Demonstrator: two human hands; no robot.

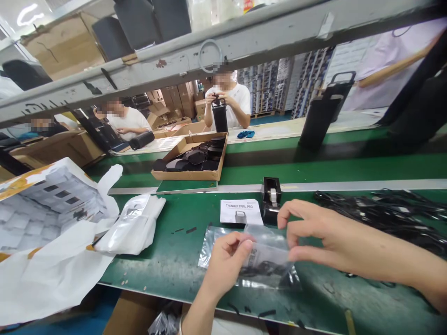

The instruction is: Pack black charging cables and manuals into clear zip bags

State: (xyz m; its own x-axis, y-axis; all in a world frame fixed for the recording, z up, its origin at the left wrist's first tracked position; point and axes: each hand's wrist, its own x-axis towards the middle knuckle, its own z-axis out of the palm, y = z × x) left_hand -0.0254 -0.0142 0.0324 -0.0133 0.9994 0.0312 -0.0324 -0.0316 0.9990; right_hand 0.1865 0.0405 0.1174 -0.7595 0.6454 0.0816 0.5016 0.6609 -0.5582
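Observation:
My left hand [226, 258] pinches the edge of a clear plastic bag [267, 272] between thumb and fingertips. Through the film show a dark coiled item and some printed paper; the plastic blurs their details. To the right of the bag hovers my right hand [310, 232], its fingers bent and apart, with nothing visible between them. Just behind the bag lies a stack of white leaflets [240, 211] printed "THUNDER TRAIL PRO". A black tape dispenser [271, 200] stands beside the leaflets, close to my right fingertips.
Black cables [380, 218] are heaped at the right. On the left lie a pile of white bags [134, 225] and an open printed carton [52, 200]. A cardboard tray [185, 175] of dark parts and a black speaker [317, 121] stand farther back. A metal beam [244, 37] crosses above; co-workers sit beyond.

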